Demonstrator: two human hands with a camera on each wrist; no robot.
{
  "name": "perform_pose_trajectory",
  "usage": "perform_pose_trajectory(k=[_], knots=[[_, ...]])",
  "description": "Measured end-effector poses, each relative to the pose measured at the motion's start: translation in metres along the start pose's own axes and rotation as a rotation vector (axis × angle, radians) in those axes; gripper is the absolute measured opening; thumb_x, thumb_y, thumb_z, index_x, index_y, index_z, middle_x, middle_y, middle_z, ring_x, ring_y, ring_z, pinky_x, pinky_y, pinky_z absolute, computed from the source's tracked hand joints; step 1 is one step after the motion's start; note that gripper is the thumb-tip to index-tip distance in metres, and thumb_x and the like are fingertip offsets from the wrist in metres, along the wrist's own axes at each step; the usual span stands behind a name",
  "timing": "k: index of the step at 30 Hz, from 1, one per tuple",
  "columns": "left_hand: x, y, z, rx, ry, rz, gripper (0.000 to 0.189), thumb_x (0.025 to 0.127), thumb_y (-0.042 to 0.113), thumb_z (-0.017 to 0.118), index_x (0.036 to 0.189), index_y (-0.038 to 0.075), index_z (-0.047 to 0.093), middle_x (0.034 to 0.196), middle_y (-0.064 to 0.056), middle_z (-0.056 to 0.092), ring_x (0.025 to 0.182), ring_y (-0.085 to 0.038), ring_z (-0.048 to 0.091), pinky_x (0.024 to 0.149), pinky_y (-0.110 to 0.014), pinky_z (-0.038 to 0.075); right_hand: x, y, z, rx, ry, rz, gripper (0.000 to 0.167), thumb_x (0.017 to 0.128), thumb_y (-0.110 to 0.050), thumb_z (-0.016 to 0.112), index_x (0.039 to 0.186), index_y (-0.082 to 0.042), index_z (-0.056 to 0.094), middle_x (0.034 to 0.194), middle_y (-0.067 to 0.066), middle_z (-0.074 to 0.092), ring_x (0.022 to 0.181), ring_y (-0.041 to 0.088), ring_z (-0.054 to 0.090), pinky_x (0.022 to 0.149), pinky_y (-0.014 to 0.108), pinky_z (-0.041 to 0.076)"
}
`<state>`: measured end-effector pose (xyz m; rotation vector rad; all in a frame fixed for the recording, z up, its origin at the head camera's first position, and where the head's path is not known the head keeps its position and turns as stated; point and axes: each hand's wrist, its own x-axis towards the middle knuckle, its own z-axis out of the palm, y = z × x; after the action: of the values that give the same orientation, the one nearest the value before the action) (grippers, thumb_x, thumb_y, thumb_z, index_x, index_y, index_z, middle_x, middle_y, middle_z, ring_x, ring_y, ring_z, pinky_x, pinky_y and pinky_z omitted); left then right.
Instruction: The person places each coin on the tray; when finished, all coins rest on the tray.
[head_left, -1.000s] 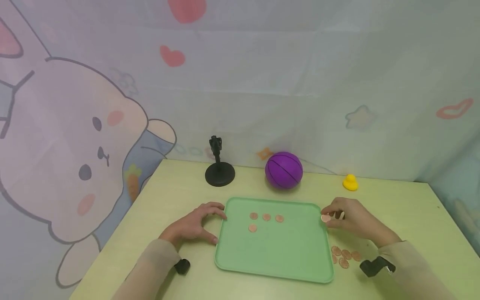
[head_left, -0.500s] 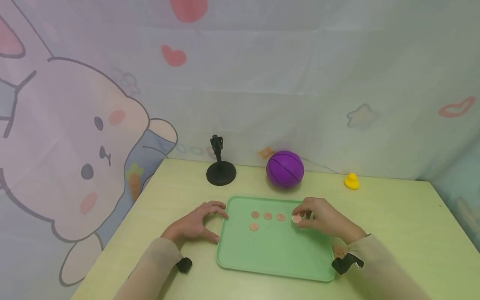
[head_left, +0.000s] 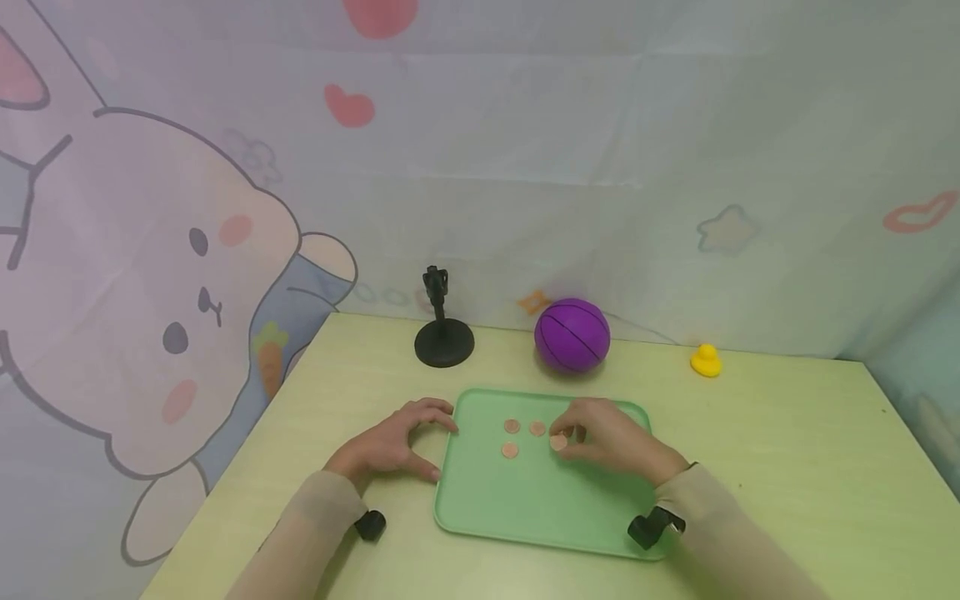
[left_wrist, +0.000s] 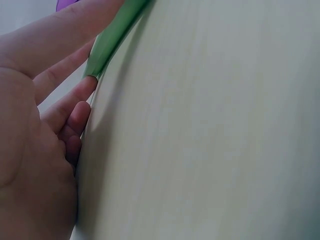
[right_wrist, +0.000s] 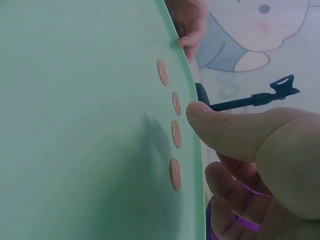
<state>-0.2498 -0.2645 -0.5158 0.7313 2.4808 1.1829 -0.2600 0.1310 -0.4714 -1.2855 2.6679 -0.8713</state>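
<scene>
A light green tray (head_left: pixel 517 517) lies on the table, with several copper-coloured coins (head_left: pixel 512 426) spaced out on its far left part. Over the tray, my right hand (head_left: pixel 611 437) pinches another copper coin (head_left: pixel 558 442) between thumb and fingers, just above the row. The right wrist view shows the coins on the tray (right_wrist: pixel 176 134) near my thumb, while the pinched coin is hidden there. My left hand (head_left: pixel 393 437) rests at the tray's left edge with thumb and fingers spread apart; in the left wrist view its fingertips touch the green rim (left_wrist: pixel 112 42).
Behind the tray stand a black stand with a round base (head_left: pixel 444 342) and a purple ball (head_left: pixel 572 335). A yellow rubber duck (head_left: pixel 706 361) sits at the back right. A printed cloth (head_left: pixel 525 142) hangs behind the table.
My right hand has moved left from the tray's right edge to over the coin row, carrying the coin. Its forearm now hides the loose coins beside the tray. The left hand stays put.
</scene>
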Motion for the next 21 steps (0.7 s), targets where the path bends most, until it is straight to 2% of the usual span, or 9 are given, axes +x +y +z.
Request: perform_pose_trajectory(k=[4, 7, 12, 21], knots=[[0.0, 0.0, -0.001, 0.003, -0.005, 0.0, 0.064, 0.071, 0.033, 0.099, 0.127, 0.03, 0.069, 0.157, -0.001, 0.044, 0.152, -0.032, 0.029, 0.124, -0.061, 0.017, 0.008, -0.003, 0.007, -0.011, 0.002, 0.003, 0.007, 0.091, -0.01, 0.079, 0.094, -0.016, 0.08, 0.082, -0.013, 0.067, 0.074, 0.009, 0.06, 0.071, 0.026, 0.052], [0.0, 0.001, -0.001, 0.006, -0.005, 0.002, 0.064, 0.071, 0.033, 0.099, 0.128, 0.029, 0.069, 0.157, -0.001, 0.045, 0.152, -0.032, 0.029, 0.124, -0.062, 0.018, 0.012, -0.005, 0.012, -0.035, 0.013, 0.003, 0.013, 0.089, -0.009, 0.079, 0.083, -0.02, 0.075, 0.073, -0.014, 0.057, 0.07, 0.007, 0.053, 0.067, 0.025, 0.048], [0.001, 0.001, 0.0, 0.009, -0.006, 0.006, 0.064, 0.071, 0.033, 0.099, 0.127, 0.029, 0.069, 0.157, 0.0, 0.045, 0.152, -0.031, 0.03, 0.124, -0.061, 0.018, 0.015, -0.007, 0.02, -0.065, 0.02, 0.021, 0.018, 0.089, -0.009, 0.078, 0.078, -0.021, 0.072, 0.071, -0.012, 0.054, 0.068, 0.005, 0.046, 0.066, 0.025, 0.044], [0.001, 0.0, 0.0, 0.007, 0.0, 0.01, 0.064, 0.071, 0.032, 0.099, 0.127, 0.029, 0.069, 0.157, -0.001, 0.045, 0.152, -0.031, 0.03, 0.124, -0.061, 0.018, 0.02, -0.014, 0.027, -0.099, -0.028, 0.078, 0.029, 0.09, -0.009, 0.077, 0.069, -0.022, 0.061, 0.068, -0.014, 0.05, 0.07, 0.006, 0.043, 0.069, 0.029, 0.043]])
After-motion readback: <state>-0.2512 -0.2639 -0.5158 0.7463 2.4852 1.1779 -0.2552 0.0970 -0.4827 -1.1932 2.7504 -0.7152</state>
